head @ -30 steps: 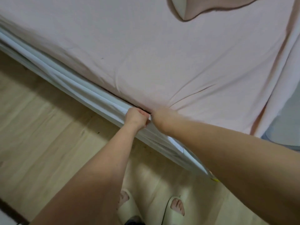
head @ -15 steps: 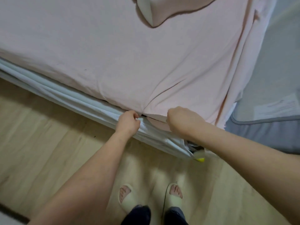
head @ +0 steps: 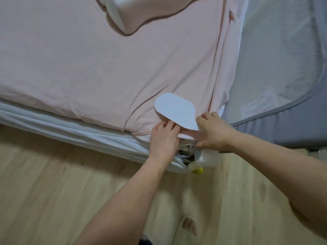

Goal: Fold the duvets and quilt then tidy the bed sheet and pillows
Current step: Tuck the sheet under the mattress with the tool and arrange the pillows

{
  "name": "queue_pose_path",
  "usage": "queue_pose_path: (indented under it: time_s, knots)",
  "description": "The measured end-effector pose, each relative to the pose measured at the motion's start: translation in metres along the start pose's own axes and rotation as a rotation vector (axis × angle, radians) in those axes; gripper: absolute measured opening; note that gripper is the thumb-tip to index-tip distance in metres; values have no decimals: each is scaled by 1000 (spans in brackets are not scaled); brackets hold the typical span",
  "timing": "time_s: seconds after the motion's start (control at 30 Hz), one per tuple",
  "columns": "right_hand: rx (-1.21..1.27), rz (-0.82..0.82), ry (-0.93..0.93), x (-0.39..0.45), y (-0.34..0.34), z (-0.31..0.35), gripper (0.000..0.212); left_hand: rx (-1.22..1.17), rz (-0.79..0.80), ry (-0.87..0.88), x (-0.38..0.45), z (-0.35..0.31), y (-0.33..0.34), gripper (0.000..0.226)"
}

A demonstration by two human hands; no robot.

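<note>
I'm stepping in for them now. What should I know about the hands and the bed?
Left hand: fingers curled on the pink sheet hem at the mattress corner.
Right hand: pinches the same hem beside it.
Sheet lies fairly smooth across the bed; creases run to this corner.
A pillow sits at the far edge.
Left: tuck this corner, then the pillows. No duvets or quilt in view.

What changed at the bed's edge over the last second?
Both hands worked along the mattress edge to the corner; the left hand and right hand now grip the pink sheet hem there. The sheet stayed spread, and the pillow stayed put.
</note>
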State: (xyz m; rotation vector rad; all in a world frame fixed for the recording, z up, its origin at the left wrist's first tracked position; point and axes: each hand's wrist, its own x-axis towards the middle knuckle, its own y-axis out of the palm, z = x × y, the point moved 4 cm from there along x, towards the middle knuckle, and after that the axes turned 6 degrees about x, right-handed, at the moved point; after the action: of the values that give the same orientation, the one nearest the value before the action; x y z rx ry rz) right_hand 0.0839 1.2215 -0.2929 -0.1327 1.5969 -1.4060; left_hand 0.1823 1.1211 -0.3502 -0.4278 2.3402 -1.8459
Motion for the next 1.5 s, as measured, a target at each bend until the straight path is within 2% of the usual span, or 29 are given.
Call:
queue_pose_path:
  time_s: [0.03,0.13,0.17,0.2,0.27,0.37,0.47,0.53,0.73,0.83,0.97,1.03,1.1,1.17,1.23,1.3,1.37,1.43,1.5]
  knots:
    - [-2,-12,-12,2,-1,-1,68,-108,-11,-107,5,3,-8,33]
    - [-17,-61,-107,7,1,-2,71,-504,68,-602,13,13,-11,42]
    - [-56,-93,-131,9,0,0,63,-601,79,-684,18,16,-9,41]
    - [-118,-147,-162,11,-2,3,51,-638,104,-689,24,17,-8,39]
    - [-226,-234,-186,16,-8,7,35,-625,184,-596,32,14,-8,34]
    - [-170,-224,-139,23,-19,-6,38,-636,288,-446,34,-4,2,30]
    - [-252,-238,-76,25,-18,-28,33,-682,344,-424,29,-33,11,22]
    - [-306,-176,-15,25,-6,-41,32,-700,405,-451,25,-48,19,24]
    - [-162,-76,130,32,13,-52,32,-676,462,-320,24,-42,24,23]
    - [-138,-13,171,25,30,-48,23,-608,427,-331,21,-39,28,15]
    - [48,117,260,15,36,-51,7,-476,417,-289,14,-40,32,31]
    - [192,153,277,14,32,-44,20,-313,395,-175,13,-37,25,23]
    - [338,90,228,8,24,-33,31,-153,302,-23,5,-33,13,16]
    - [404,-89,132,-3,9,-21,19,-56,256,36,-9,-26,6,20]
    - [509,-230,61,-16,-8,-11,20,18,229,38,-24,-16,6,19]
    - [545,-276,-11,-26,-21,-1,16,10,115,-83,-34,-2,9,24]
    - [413,-336,-111,-33,-28,9,10,-102,5,-287,-41,6,12,22]
    - [250,-360,-177,-40,-32,18,14,-327,-81,-648,-48,7,12,14]
    - [171,-282,-230,-47,-32,30,15,-650,-172,-1146,-55,9,16,18]
